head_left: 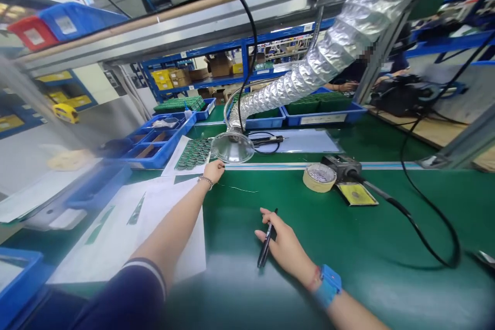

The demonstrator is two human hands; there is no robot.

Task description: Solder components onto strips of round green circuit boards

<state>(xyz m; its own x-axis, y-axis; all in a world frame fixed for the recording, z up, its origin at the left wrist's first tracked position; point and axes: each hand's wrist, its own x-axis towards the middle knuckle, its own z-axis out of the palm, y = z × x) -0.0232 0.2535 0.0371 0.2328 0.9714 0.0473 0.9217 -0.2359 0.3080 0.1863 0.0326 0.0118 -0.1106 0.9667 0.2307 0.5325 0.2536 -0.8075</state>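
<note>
Okay, my right grip (285,247) clenches a black pen (266,240) at lower center; my left grip (212,171), released, rests on the tabletop (348,227) just below the circuit boards (194,153).

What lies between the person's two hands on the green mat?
In the head view, a thin loose wire lies on the green mat between the left hand and the right hand.

Dark green on the workbench mat (348,237), bright blue on the plastic parts tray (154,144) and wrist strap (328,284), navy with white stripes on the sleeve (131,299), black on the pen (266,240), crinkled silver on the foil duct (309,69), green on the circuit boards (194,153).
</note>
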